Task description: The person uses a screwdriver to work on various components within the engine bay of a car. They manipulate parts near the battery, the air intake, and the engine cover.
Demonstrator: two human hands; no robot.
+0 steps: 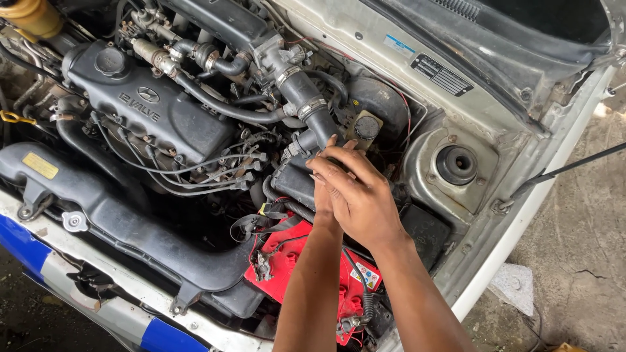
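Observation:
Both my hands reach into an open car engine bay. My right hand [355,189] lies over my left hand [321,195], and the fingers of both press on the lower end of a thick black rubber intake hose [306,104] where it meets a black box [293,179]. Metal clamps ring the hose higher up. Whether either hand grips a small part is hidden by the fingers. Below my forearms sits a red-topped battery [293,261] with cables on its terminals.
The black valve cover [150,107] with ignition leads fills the left. A black intake duct [98,208] runs along the front edge. A strut tower [456,163] is at right, a prop rod [567,168] crosses over concrete ground, and a yellow reservoir [29,16] is top left.

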